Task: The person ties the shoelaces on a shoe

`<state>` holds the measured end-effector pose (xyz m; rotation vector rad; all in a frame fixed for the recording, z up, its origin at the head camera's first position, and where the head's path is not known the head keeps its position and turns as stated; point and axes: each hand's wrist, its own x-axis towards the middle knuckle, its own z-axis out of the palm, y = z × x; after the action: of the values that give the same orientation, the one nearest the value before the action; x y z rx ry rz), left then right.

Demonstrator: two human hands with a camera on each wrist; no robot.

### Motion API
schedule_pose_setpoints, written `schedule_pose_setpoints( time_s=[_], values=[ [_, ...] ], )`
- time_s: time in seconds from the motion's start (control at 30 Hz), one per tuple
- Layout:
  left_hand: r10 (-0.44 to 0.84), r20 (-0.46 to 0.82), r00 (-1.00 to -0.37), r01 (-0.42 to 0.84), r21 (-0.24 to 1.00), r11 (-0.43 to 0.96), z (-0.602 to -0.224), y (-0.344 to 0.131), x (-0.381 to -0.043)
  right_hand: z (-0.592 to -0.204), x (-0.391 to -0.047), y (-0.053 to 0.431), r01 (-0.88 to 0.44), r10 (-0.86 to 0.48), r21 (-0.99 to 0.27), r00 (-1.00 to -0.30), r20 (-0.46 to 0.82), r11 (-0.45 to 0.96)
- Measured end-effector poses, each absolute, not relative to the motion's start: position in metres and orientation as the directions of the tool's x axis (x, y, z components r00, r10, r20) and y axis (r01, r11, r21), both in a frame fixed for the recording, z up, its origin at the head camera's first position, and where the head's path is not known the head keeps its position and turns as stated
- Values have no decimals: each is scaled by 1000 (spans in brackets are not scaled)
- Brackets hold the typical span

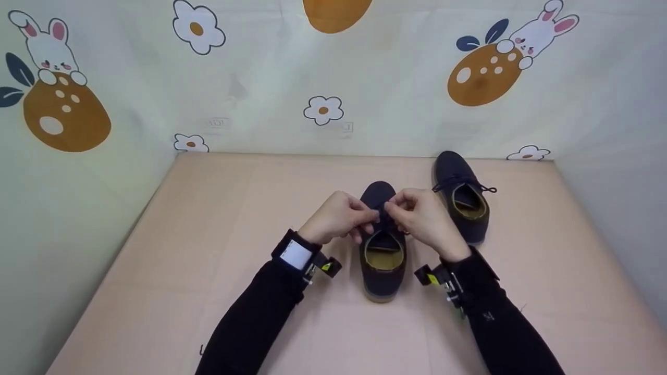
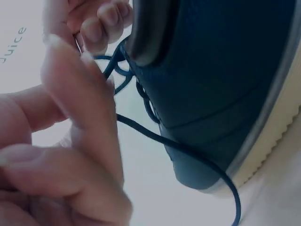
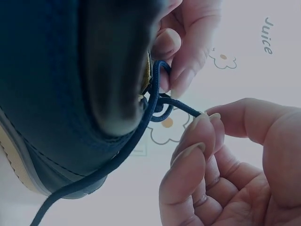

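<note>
A dark navy lace-up shoe (image 1: 383, 284) stands with its toe pointing away, between the two hands. Over its laces, my left hand (image 1: 341, 216) pinches a loop of the dark blue shoelace (image 3: 156, 77) between thumb and finger. My right hand (image 1: 422, 219) grips another part of the lace with thumb and fingertips, drawn taut from the knot in the right wrist view. One loose lace length (image 2: 188, 149) hangs down along the shoe's side in the left wrist view. The fingers partly hide the knot from the head camera.
A matching shoe (image 1: 471, 232) with a tied bow stands to the right and farther back, close beside my right hand. Pale curtains (image 1: 260, 78) printed with rabbits and flowers enclose the light pink table (image 1: 208, 234). Both wrists carry strapped cameras near the shoe.
</note>
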<state>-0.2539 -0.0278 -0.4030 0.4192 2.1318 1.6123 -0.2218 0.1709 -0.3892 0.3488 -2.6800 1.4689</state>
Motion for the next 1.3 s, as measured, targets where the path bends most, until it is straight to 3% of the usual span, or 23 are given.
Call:
schedule_pose_setpoints(
  time_s=[0.13,0.3,0.43,0.53,0.63,0.83,1.3],
  values=[
    [547,-98,-831,104,939,327,-400,-25,-249,-388,-221,171,-246,-166,-810,-969,185,533],
    [459,-27,-888,226,843,488,-394,-28,-247,-387,-221,171,-270,-198,-804,-961,192,530],
    [419,-3,-908,192,886,422,-391,-31,-248,-387,-220,169,-323,-256,-785,-942,215,529],
    [446,-18,-895,136,941,311,-392,-31,-250,-387,-219,169,-394,-312,-743,-914,258,540],
    [472,-49,-880,100,953,285,-393,-31,-251,-387,-219,170,-446,-371,-715,-887,273,539],
    [493,-60,-868,99,952,289,-395,-33,-253,-384,-218,175,-459,-426,-673,-875,229,580],
    [446,-3,-895,213,876,433,-393,-34,-252,-389,-218,177,-554,-510,-421,-831,224,718]
  ],
)
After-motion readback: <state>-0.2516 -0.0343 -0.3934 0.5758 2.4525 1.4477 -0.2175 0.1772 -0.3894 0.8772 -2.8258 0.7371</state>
